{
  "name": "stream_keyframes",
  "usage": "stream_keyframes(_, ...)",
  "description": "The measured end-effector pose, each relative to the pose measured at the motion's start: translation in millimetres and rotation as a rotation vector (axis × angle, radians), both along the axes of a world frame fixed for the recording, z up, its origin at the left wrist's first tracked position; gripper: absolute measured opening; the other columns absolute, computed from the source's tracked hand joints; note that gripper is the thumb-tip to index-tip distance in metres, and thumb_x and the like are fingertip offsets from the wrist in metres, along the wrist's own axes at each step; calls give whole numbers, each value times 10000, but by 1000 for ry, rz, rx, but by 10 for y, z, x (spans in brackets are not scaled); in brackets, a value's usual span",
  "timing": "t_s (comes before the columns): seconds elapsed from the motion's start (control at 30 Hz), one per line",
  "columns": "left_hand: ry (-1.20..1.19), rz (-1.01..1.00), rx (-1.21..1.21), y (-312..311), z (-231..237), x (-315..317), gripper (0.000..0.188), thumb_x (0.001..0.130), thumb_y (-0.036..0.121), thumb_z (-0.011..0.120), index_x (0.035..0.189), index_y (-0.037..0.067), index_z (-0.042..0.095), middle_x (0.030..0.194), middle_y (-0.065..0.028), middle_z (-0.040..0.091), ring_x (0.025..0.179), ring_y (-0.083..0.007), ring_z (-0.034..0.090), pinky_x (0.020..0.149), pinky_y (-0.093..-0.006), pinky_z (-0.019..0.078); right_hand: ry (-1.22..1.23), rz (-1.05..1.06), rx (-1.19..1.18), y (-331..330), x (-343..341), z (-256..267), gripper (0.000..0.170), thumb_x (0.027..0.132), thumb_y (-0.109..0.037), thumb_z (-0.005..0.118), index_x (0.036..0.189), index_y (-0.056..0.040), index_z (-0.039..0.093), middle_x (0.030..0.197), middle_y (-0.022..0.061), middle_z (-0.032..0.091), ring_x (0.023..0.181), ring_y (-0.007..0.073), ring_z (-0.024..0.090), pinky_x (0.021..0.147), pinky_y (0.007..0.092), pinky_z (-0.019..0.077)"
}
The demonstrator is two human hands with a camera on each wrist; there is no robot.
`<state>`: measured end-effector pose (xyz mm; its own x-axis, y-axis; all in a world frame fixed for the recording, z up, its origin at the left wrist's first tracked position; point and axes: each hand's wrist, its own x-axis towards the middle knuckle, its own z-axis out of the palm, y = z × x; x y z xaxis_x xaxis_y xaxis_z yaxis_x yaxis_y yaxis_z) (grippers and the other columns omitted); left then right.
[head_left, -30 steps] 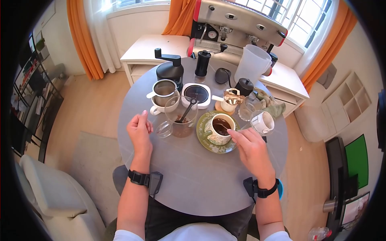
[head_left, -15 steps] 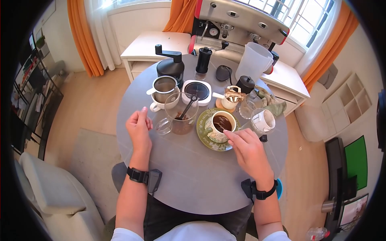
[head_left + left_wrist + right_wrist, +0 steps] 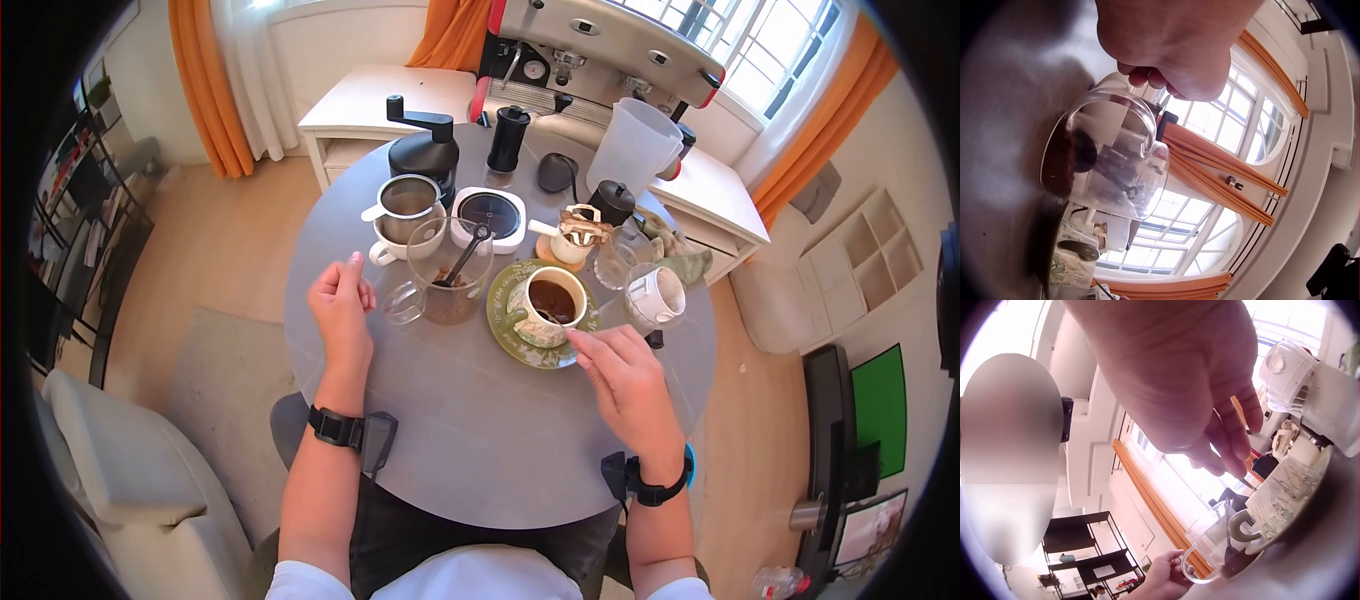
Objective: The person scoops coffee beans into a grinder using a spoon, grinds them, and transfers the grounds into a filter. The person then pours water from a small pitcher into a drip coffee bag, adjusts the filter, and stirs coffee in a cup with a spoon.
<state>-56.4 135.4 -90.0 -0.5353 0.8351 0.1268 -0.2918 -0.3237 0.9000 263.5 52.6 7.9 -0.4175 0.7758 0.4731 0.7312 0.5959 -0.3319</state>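
A patterned cup of dark liquid (image 3: 552, 300) stands on a green saucer (image 3: 512, 345). At its near right rim, my right hand (image 3: 630, 385) pinches a thin spoon handle between thumb and fingers; the handle (image 3: 1249, 484) also shows in the right wrist view, its lower end hidden in the cup. My left hand (image 3: 342, 305) hovers over the table's left side, fingers loosely curled, thumb up, holding nothing. Right of it stands a glass mug (image 3: 450, 295) with brown contents and a black spoon (image 3: 465, 257) inside, its handle turned toward that hand.
Behind are a strainer on a white cup (image 3: 408, 238), a black grinder (image 3: 425, 160), a white scale (image 3: 490, 222) and a drip-bag cup (image 3: 572, 245). A tilted white cup (image 3: 655, 295) and a frosted jug (image 3: 635, 150) stand at right.
My right fingertips have shifted around the cup's rim, now at its near right side, with the spoon handle still pinched. The left hand has barely moved. The head view has shifted slightly.
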Motion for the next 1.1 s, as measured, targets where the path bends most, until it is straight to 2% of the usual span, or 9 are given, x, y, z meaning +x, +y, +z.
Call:
stream_keyframes(0.27, -2, 3, -8, -1, -4, 6, 453, 1033, 192, 687, 645, 120, 464, 557, 21, 458, 510, -81, 413, 505, -260, 323, -29, -48, 52, 139, 93, -75, 281, 945, -50, 711, 1222, -8, 721, 995, 124, 700, 939, 318, 637, 851, 430, 525)
stream_keyframes(0.33, -12, 9, -10, -13, -2, 9, 453, 1032, 192, 688, 645, 120, 465, 558, 21, 457, 510, -81, 412, 505, -261, 324, -49, -88, -12, 52, 124, -28, 281, 943, -54, 715, 1220, -10, 723, 998, 125, 700, 936, 318, 640, 846, 428, 528)
stream_keyframes(0.53, 22, -2, 1, 0, 0, 21, 447, 1022, 194, 685, 645, 133, 452, 567, 22, 416, 522, -107, 430, 515, -278, 310, 9, 4, -4, 17, 23, 24, 274, 943, -45, 711, 1214, -10, 724, 989, 122, 702, 931, 313, 643, 828, 415, 535)
stream_keyframes(0.6, 28, -2, 4, -10, 8, 0, 453, 1032, 188, 689, 642, 116, 471, 564, 21, 458, 513, -81, 412, 510, -264, 335, 5, -2, 20, 112, 6, 7, 270, 945, -43, 708, 1213, -11, 725, 984, 121, 700, 929, 313, 642, 826, 417, 534)
stream_keyframes(0.73, 10, 10, -11, -26, 25, 0, 450, 1031, 184, 690, 642, 116, 474, 566, 21, 462, 515, -81, 416, 511, -264, 337, -20, -53, 68, 204, 42, -33, 260, 950, -43, 703, 1206, -10, 727, 969, 121, 694, 921, 315, 638, 817, 425, 534)
stream_keyframes(0.87, 3, 14, -17, -12, 4, 8, 446, 1032, 184, 688, 644, 119, 479, 566, 21, 470, 515, -81, 422, 509, -263, 337, -55, -91, 1, 99, 139, 13, 248, 954, -51, 704, 1197, -16, 731, 978, 120, 700, 920, 315, 642, 820, 421, 539)
stream_keyframes(1.1, 19, -11, -1, -11, 18, 6, 445, 1034, 179, 683, 646, 124, 472, 557, 27, 456, 513, -76, 410, 509, -263, 333, 1, -7, -26, 33, 11, 75, 267, 956, -54, 704, 1219, -15, 726, 989, 125, 701, 931, 315, 643, 834, 420, 538)
